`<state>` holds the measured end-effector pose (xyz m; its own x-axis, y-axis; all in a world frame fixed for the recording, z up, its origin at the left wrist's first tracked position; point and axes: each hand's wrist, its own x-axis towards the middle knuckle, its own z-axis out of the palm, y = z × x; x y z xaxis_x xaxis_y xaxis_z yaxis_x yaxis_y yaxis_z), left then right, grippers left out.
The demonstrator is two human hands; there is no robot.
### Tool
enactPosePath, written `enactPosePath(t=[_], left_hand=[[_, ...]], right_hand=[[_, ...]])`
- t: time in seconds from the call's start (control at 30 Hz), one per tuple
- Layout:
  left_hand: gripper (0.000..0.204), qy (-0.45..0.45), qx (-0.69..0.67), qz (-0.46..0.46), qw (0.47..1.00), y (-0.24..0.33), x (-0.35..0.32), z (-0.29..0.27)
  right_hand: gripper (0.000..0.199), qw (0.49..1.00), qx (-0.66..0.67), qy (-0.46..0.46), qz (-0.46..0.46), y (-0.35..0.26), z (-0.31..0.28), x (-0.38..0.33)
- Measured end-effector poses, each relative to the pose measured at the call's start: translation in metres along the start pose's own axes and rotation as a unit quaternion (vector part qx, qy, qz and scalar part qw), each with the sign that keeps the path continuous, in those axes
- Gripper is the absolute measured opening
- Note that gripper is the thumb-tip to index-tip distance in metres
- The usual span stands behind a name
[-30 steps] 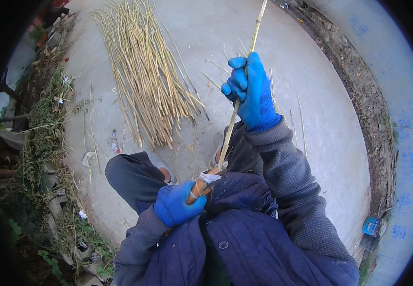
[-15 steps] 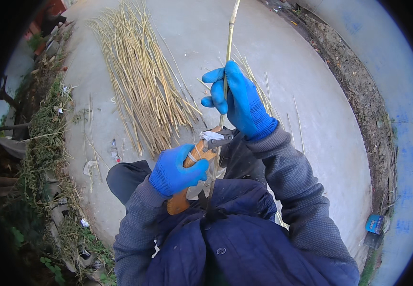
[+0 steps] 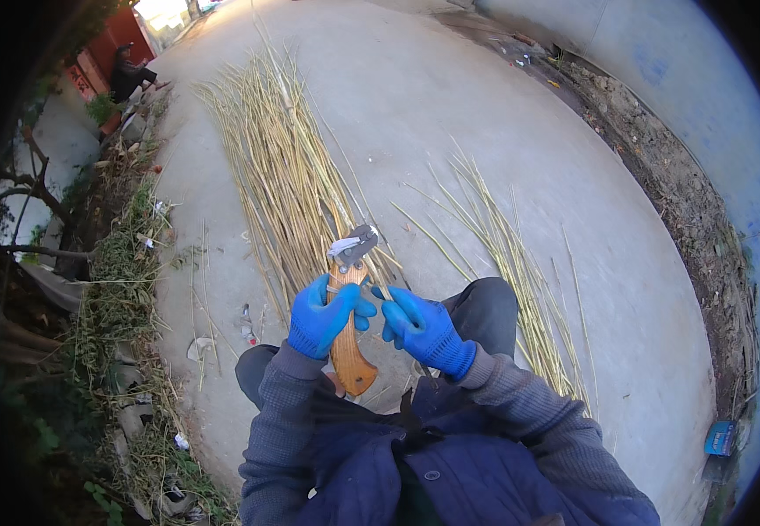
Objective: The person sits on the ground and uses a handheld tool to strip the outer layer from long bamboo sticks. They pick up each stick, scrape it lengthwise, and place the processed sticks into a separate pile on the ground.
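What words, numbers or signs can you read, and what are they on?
None can be read.
Small blue box-like container, far right: pale marks, too small and blurred.
Red upright panel, upper left: dark marks, too small and blurred.
Brown wooden-handled metal cutting tool in the blue-gloved left hand: no words visible.

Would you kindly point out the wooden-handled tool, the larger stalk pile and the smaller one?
Wooden-handled tool point(image 3: 346, 344), head view: its handle.
Larger stalk pile point(image 3: 281, 167), head view: middle stalks.
Smaller stalk pile point(image 3: 532, 305), head view: stalks midway along.
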<state>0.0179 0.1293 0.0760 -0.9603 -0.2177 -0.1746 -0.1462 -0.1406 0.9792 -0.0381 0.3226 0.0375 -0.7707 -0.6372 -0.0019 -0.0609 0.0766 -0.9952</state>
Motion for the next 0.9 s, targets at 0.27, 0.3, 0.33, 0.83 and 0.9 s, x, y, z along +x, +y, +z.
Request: enactPosePath(t=[0.27, 0.3, 0.33, 0.83, 0.9], left_hand=[[0.034, 0.014, -0.043, -0.046, 0.998, -0.014, -0.010, 0.005], [0.036, 0.007, -0.043, -0.059, 0.997, -0.015, -0.012, 0.006], [0.036, 0.018, -0.024, -0.050, 0.998, -0.016, -0.013, 0.009], [0.051, 0.247, -0.166, 0.028, 0.954, -0.058, 0.037, -0.095], [0.056, 0.179, -0.186, -0.043, 0.965, -0.052, 0.038, -0.144]], right_hand=[[0.033, 0.886, -0.348, 0.117, -0.284, -0.004, -0.012, 0.009], [0.034, 0.873, -0.365, 0.121, -0.298, -0.003, -0.012, 0.009], [0.035, 0.864, -0.383, 0.115, -0.307, -0.003, -0.013, 0.009], [0.042, 0.802, -0.511, -0.076, -0.301, 0.020, -0.049, -0.059], [0.034, 0.813, -0.509, -0.111, -0.261, 0.010, -0.072, -0.092]])
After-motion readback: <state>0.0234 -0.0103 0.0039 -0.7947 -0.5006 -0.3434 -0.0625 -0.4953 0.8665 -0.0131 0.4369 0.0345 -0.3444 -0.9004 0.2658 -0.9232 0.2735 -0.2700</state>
